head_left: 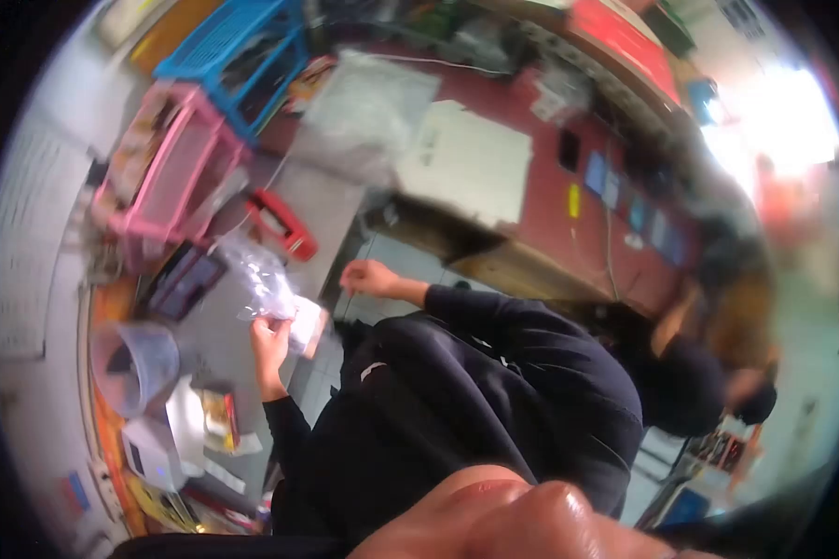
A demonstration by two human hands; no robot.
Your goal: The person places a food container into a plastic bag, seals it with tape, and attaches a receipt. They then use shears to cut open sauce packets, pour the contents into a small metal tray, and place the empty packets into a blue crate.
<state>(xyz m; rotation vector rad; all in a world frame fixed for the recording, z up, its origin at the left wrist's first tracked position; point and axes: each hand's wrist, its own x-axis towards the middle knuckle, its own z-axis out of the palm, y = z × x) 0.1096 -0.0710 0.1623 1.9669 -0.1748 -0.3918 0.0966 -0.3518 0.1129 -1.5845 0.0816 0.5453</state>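
Note:
My left hand (270,343) pinches the lower end of a crinkled clear plastic bag (263,279), which stands up from the fingers over the grey table. Right beside those fingers, at the table's front edge, is a small white and tan flat piece (308,328); the bag and hand overlap part of it. My right hand (368,278) hovers off the table edge with its fingers curled in, and nothing shows in it. Beyond the bag lies a red tool (284,226) shaped like a stapler or tape dispenser.
Left on the table are a dark-screened device (185,282), a clear plastic bin (135,368) and a white machine (154,452). Pink (172,177) and blue racks (238,56) stand behind. White sheets (466,163) lie on a red table. Another person (680,382) is at the right.

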